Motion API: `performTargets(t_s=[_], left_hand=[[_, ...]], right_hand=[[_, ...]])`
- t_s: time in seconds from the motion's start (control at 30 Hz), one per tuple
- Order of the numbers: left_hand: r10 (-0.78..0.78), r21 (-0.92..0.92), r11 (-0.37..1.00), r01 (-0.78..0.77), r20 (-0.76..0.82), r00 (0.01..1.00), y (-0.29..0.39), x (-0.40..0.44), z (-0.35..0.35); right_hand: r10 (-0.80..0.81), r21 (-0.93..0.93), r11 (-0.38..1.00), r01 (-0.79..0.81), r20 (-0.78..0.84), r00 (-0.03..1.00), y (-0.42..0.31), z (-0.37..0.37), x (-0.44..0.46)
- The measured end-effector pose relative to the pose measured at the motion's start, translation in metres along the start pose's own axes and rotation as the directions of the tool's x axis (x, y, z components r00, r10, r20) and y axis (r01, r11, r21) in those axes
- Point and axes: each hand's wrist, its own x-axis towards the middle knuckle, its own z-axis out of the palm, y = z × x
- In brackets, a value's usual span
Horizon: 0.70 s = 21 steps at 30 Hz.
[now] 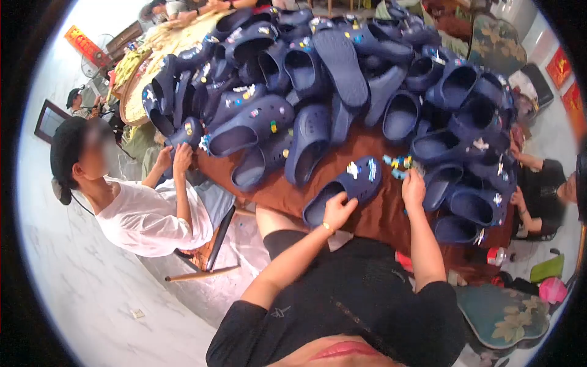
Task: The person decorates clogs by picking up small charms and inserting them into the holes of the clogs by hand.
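My left hand (339, 211) is closed around the side of a navy-blue clog (362, 188), which lies over the near part of the brown cloth (376, 214). Small white and light-blue charms sit on the clog's toe. Just to the right, my right hand (414, 189) has its fingertips pinched at a cluster of small yellow, blue and green shoe charms (400, 163). How many of these the fingers grip is hidden. Close by that hand, on its right, are more navy clogs (441, 183).
A big heap of navy clogs (302, 70), many with charms, covers the table. At left, a seated person in a white shirt (147, 211) handles a clog; another person's hands (520, 199) are at the right edge. A patterned stool (504, 312) stands low right.
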Motion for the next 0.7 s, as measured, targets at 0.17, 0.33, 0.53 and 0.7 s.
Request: performTargets(t_s=[0.17,0.33,0.53,0.7], left_hand=[[-0.088,-0.113,0.989,0.1,0.108,0.99,0.005,0.0,-0.007],[-0.148,-0.219,0.959,0.181,0.158,0.976,-0.018,0.001,-0.002],[-0.153,-0.302,0.934,0.191,0.144,0.978,0.0,0.001,-0.005],[-0.157,-0.289,0.938,0.189,0.13,0.979,-0.005,0.0,-0.003]], right_hand=[[0.083,0.442,0.891,-0.1,0.058,0.995,-0.02,-0.01,-0.017],[0.14,0.724,0.612,-0.317,0.295,0.945,-0.055,-0.001,-0.048],[0.029,0.563,0.824,-0.059,0.063,0.998,-0.083,0.003,-0.07],[-0.332,0.362,0.87,0.336,-0.075,0.94,-0.084,0.011,-0.088]])
